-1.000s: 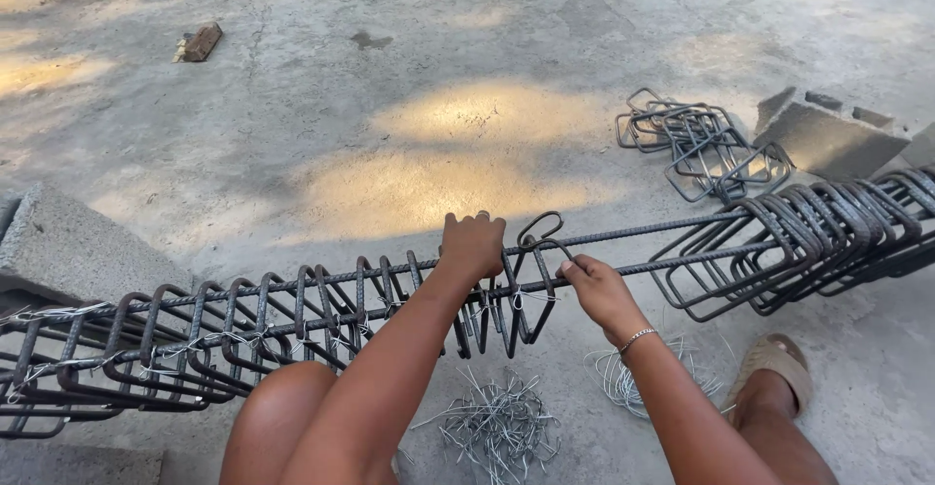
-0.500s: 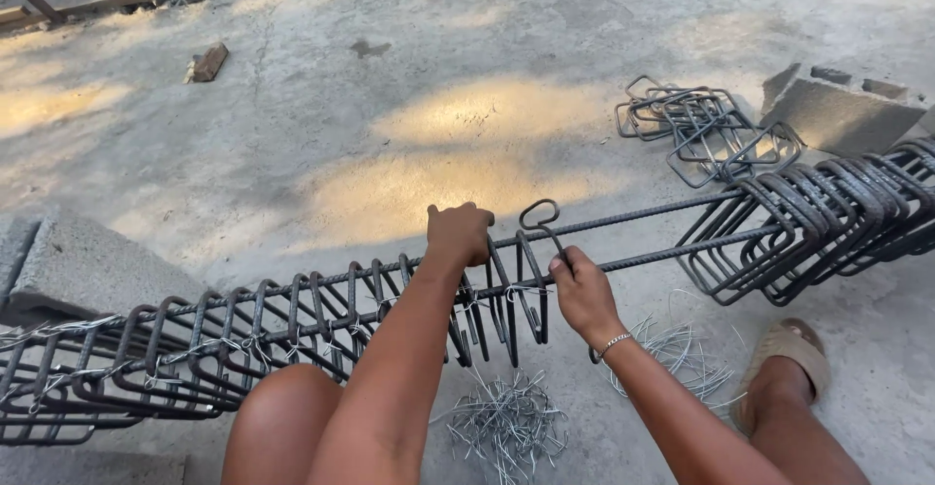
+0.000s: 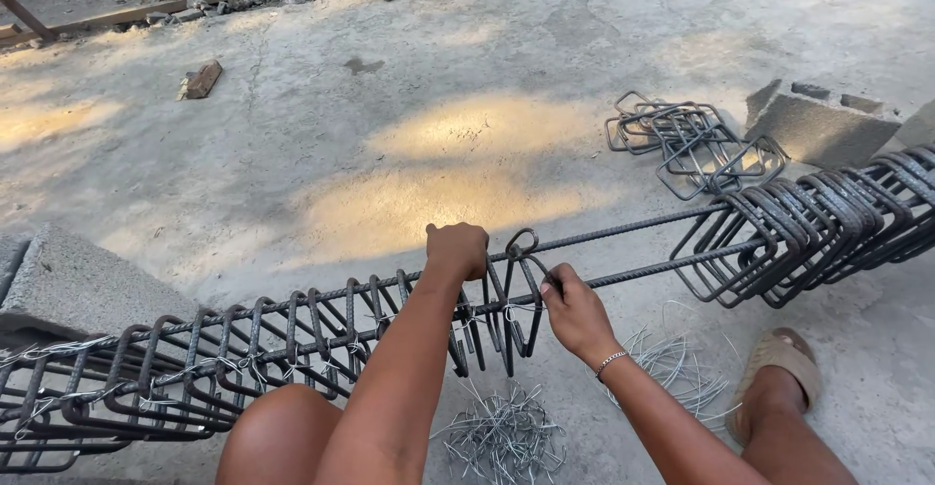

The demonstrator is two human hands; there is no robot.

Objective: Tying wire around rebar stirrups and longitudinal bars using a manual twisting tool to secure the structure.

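Sunlit concrete floor point(image 3: 292, 154) carries a rebar cage point(image 3: 292, 344) resting on blocks. Left hand point(image 3: 456, 249) grips its top bar; right hand point(image 3: 575, 310) pinches a stirrup point(image 3: 521, 295). Tie-wire bundle point(image 3: 502, 436) lies below, loose stirrups point(image 3: 691, 139) beyond.

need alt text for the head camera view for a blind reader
A person's left hand grips a long steel bar cage while the right hand pinches a steel loop on it. Wire pieces lie on the concrete floor below.
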